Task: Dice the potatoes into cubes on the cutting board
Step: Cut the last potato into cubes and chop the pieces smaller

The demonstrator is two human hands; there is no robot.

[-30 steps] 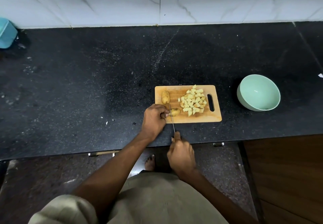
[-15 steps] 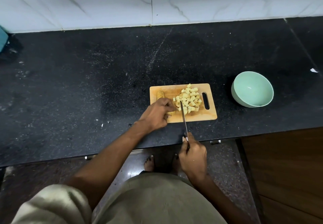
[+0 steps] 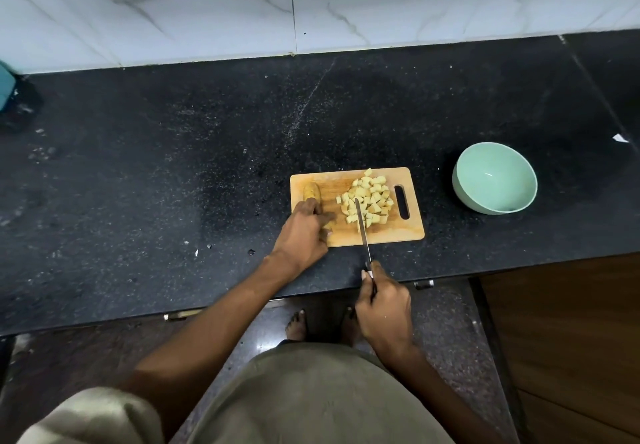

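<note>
Knife (image 3: 362, 225) just swung right, blade now at cube pile (image 3: 367, 201) mid-frame on cutting board (image 3: 381, 234); right hand (image 3: 384, 308) grips handle. Left hand (image 3: 304, 228) holds potato piece (image 3: 328, 225), half potato (image 3: 311, 191) above it uncut. Slice pushed aside, more dicing left imo.

The knife (image 3: 362, 227) blade has swung right, seemingly against the cubes (image 3: 367, 201).

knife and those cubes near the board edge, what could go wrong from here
1. The knife blade lies against the cube pile; a sideways sweep could push cubes off the cutting board onto the counter.
2. The left hand holds a potato piece close to the blade, so fingers could get nicked.
3. The bowl sits apart from the board, so transferring cubes may spill some.
</note>
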